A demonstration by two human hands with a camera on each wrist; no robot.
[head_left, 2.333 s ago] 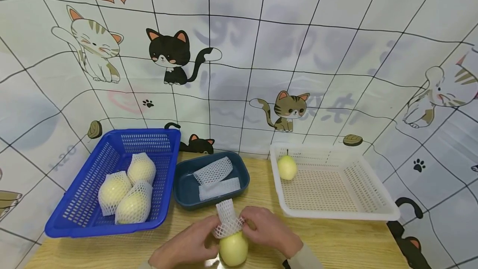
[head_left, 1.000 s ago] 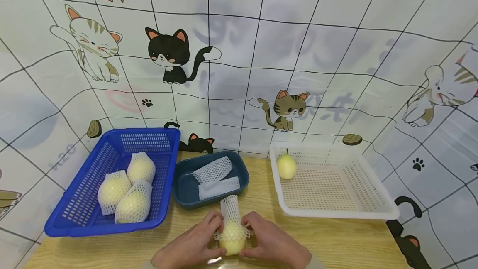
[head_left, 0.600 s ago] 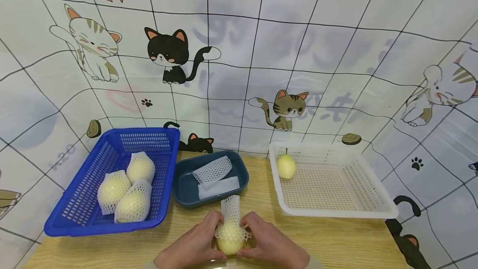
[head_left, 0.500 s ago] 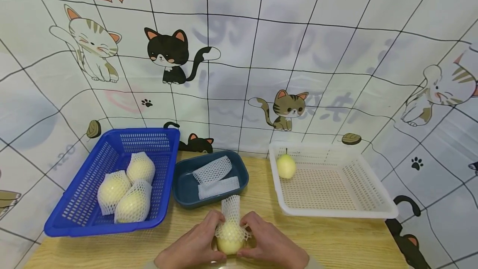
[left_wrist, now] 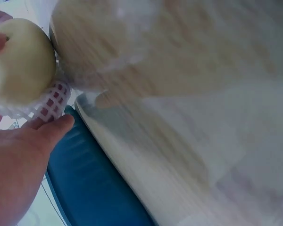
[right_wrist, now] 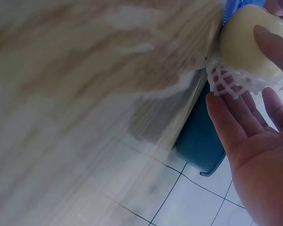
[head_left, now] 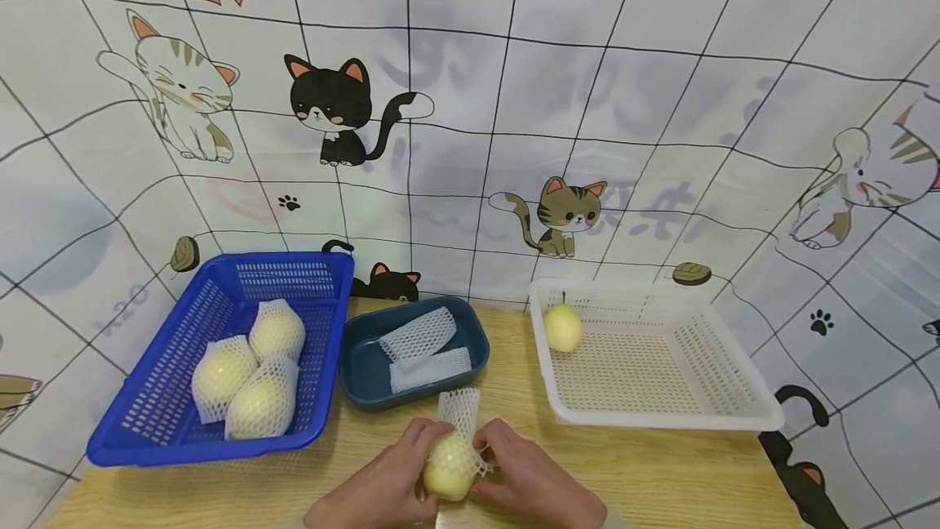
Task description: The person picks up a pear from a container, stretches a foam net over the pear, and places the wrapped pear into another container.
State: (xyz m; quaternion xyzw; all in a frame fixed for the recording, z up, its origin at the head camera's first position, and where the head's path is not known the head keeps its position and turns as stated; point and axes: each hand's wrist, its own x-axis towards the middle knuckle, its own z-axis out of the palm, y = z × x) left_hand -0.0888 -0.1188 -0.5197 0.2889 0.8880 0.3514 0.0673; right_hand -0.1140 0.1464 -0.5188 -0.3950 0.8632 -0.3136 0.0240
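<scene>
A pale yellow pear (head_left: pixel 446 482) stands low on the table between both hands. A white foam net sleeve (head_left: pixel 459 411) covers its upper part, its narrow end pointing away towards the dark tray. My left hand (head_left: pixel 382 476) grips the pear and net from the left, thumb low on the fruit. From the right, my right hand (head_left: pixel 539 476) pinches the flared net edge, its thumb near the bottom of the pear. The right wrist view shows the net rim (right_wrist: pixel 228 84) against the fingertips, with the pear's lower part (right_wrist: pixel 247 42) bare.
A blue basket (head_left: pixel 157 454) at left holds 3 netted pears (head_left: pixel 264 406). Behind the hands, a dark teal tray (head_left: pixel 360 394) contains two flat foam nets (head_left: pixel 429 370). One bare pear (head_left: pixel 563 329) sits in the white basket (head_left: pixel 661 419) at right. A cat-print sheet hangs behind.
The net was first held above the pear and has come down over its upper part. Just now the pear and net have tilted slightly, the net's narrow end shifting right; the left fingers have moved up.
</scene>
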